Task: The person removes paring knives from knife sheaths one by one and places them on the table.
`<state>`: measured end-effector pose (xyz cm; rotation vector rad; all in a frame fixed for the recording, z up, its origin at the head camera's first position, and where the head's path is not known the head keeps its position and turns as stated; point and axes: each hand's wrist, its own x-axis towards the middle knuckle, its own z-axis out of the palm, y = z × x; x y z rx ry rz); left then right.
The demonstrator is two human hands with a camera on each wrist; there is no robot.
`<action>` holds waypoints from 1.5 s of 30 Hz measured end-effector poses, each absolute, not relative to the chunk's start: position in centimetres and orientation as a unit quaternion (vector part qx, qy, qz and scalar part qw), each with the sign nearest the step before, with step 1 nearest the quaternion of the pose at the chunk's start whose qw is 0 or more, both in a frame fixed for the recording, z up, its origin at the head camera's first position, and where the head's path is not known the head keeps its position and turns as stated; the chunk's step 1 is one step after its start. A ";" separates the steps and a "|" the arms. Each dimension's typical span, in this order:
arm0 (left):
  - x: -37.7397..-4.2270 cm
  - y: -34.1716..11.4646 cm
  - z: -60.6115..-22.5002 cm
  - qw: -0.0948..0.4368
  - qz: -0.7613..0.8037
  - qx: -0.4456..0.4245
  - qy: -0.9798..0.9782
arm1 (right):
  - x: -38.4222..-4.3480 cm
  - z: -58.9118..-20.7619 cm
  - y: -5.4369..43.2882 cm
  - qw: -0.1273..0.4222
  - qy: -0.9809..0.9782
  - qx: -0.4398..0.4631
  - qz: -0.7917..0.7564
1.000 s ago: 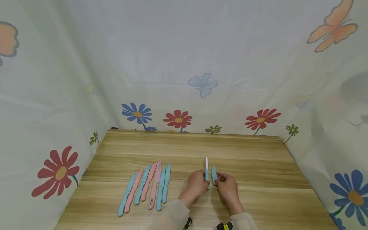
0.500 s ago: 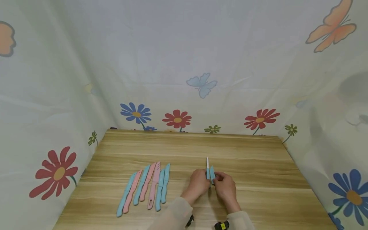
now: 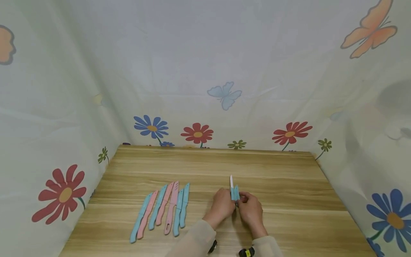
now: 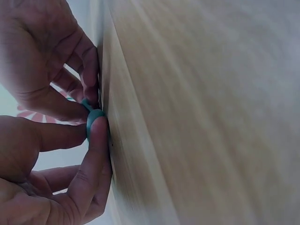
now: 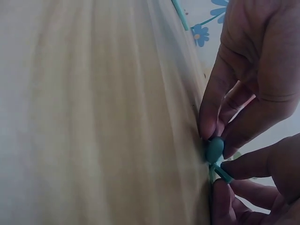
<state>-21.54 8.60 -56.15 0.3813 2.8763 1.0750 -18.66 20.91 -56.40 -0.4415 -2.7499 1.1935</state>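
In the head view my left hand [image 3: 221, 204] pinches a small knife by its light-blue handle [image 3: 232, 194], and its bare pale blade [image 3: 231, 181] points to the far side. Close by on the right, my right hand [image 3: 251, 210] pinches a light-blue blade sheath [image 3: 237, 192]. Knife and sheath lie side by side, seemingly touching; the blade is outside the sheath. The left wrist view shows the rounded handle end [image 4: 96, 117] between left thumb and fingers, low by the tabletop. From the right wrist, the sheath edge [image 5: 222, 174] shows between the right fingertips.
Left of the hands, several light-blue and pink sheathed knives lie in a slanting row, among them a pink knife [image 3: 173, 210] with a slotted handle. The wooden table [image 3: 273, 171] is bordered by a flower-printed white curtain [image 3: 173, 89] at the back and sides.
The right hand has moved slightly left, bringing the sheath from a small gap away to right beside the knife. The left hand has shifted very little. The row of knives is unchanged.
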 end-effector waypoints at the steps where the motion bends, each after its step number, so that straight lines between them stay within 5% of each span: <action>1: -21.5 8.6 -56.1 0.024 0.348 0.124 0.929 | -18.7 -56.5 20.9 0.056 -0.907 -0.145 0.392; 45: -21.3 7.7 -56.5 0.045 0.372 0.146 0.915 | -17.9 -56.7 21.4 0.068 -0.890 -0.148 0.426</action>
